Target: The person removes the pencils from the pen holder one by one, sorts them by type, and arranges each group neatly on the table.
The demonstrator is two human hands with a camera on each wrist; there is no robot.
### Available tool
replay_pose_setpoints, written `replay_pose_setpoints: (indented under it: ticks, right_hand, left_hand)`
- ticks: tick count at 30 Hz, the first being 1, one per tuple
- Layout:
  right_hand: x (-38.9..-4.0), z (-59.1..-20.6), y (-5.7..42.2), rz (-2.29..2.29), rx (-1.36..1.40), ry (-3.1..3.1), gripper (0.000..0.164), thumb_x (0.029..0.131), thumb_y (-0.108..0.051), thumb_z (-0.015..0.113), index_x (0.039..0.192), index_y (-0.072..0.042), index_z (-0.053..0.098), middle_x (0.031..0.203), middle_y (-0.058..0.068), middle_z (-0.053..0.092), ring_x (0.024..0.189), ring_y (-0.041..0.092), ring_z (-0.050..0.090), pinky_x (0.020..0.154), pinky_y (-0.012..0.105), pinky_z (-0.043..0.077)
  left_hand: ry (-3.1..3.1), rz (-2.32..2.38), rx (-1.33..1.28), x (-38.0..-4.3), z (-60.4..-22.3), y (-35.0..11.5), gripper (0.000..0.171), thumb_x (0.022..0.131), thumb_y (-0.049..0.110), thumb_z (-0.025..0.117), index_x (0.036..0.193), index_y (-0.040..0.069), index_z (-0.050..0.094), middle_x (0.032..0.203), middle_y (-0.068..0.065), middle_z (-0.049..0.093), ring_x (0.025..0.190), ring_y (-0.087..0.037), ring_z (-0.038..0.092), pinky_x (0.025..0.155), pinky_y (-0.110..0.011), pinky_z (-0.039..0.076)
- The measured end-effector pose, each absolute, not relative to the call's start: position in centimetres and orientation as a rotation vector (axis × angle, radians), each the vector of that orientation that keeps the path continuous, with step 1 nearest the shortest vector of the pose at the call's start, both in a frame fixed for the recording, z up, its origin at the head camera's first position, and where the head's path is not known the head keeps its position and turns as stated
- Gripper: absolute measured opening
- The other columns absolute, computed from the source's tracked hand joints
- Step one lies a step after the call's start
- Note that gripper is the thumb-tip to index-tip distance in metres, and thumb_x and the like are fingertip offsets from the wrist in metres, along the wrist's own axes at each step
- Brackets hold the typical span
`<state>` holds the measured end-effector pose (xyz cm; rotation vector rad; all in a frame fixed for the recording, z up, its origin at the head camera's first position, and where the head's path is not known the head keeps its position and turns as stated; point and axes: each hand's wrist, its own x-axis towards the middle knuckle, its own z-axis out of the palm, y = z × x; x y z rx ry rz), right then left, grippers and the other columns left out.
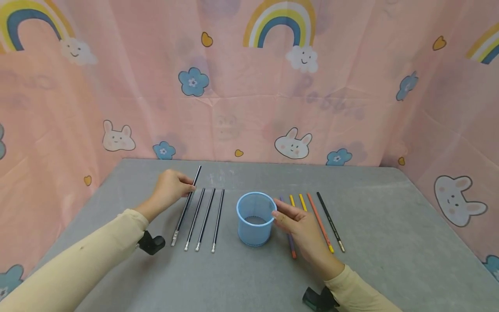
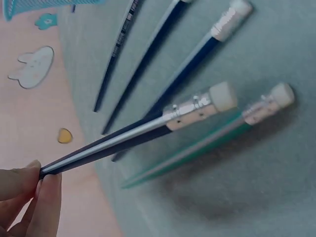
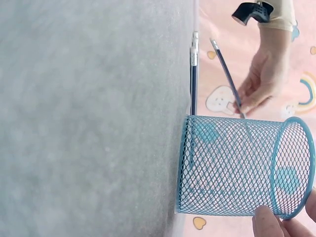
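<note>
My left hand [image 1: 171, 187] pinches a dark, silver-striped pencil [image 2: 118, 137] near one end, between thumb and fingers. The pencil slants above the table, its white eraser lower than the pinched end. Under it lies a green pencil [image 2: 197, 148] with a white eraser, largely hidden in the head view. Three dark pencils [image 1: 205, 220] with white erasers lie side by side just to the right. My right hand [image 1: 302, 229] grips the rim of a light blue mesh pencil cup [image 1: 254, 234], thumb and fingers at its right side. The cup stands upright on the table.
Right of the cup lie a purple pencil [image 1: 291, 247], yellow pencils [image 1: 302, 202], an orange pencil [image 1: 320, 223] and a black pencil [image 1: 330, 222], some partly behind my right hand. The grey table [image 1: 390, 242] ends at a pink patterned cloth [image 1: 234, 117] at the back.
</note>
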<state>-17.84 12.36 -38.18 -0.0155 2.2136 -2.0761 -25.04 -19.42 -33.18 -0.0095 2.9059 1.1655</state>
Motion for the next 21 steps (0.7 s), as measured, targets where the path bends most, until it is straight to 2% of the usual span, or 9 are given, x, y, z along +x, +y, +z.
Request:
replay_pose_setpoints:
  ticks: [7, 11, 17, 21]
  right_hand:
    - [-17.8, -38.3, 12.4, -2.085, -0.020, 2.207, 0.045, 0.096, -0.013, 0.066, 0.139, -0.004, 0.057, 0.139, 0.016, 0.061, 0.115, 0.010, 0.066, 0.094, 0.026, 0.057]
    - [-17.8, -38.3, 12.4, -2.083, -0.019, 2.206, 0.046, 0.096, -0.014, 0.066, 0.139, -0.004, 0.057, 0.139, 0.016, 0.060, 0.115, 0.010, 0.065, 0.094, 0.026, 0.057]
    - [-17.8, -38.2, 12.4, -2.088, -0.023, 2.196, 0.046, 0.096, -0.014, 0.066, 0.139, -0.004, 0.057, 0.139, 0.016, 0.060, 0.114, 0.009, 0.065, 0.095, 0.026, 0.057]
    - [-17.8, -38.1, 12.4, -2.084, -0.018, 2.205, 0.046, 0.096, -0.015, 0.067, 0.139, -0.005, 0.057, 0.139, 0.015, 0.060, 0.117, 0.012, 0.065, 0.096, 0.028, 0.057]
  left_hand:
    - [2.871, 1.102, -0.104, -26.0, -34.6, -21.0, 0.020, 0.089, 0.005, 0.072, 0.103, -0.009, 0.073, 0.103, -0.025, 0.073, 0.072, -0.013, 0.070, 0.064, -0.024, 0.060]
    - [2.856, 1.049, -0.157, -26.2, -35.2, -21.6, 0.020, 0.089, 0.005, 0.072, 0.102, -0.009, 0.073, 0.101, -0.024, 0.073, 0.071, -0.014, 0.067, 0.061, -0.023, 0.056]
    - [2.863, 0.977, -0.182, -26.1, -36.5, -22.2, 0.017, 0.087, 0.004, 0.071, 0.098, -0.009, 0.074, 0.087, -0.018, 0.073, 0.065, -0.013, 0.061, 0.057, -0.021, 0.051]
    - [2.887, 0.966, -0.195, -26.2, -37.0, -22.4, 0.016, 0.084, 0.002, 0.072, 0.094, -0.010, 0.074, 0.080, -0.016, 0.073, 0.059, -0.010, 0.059, 0.053, -0.020, 0.050]
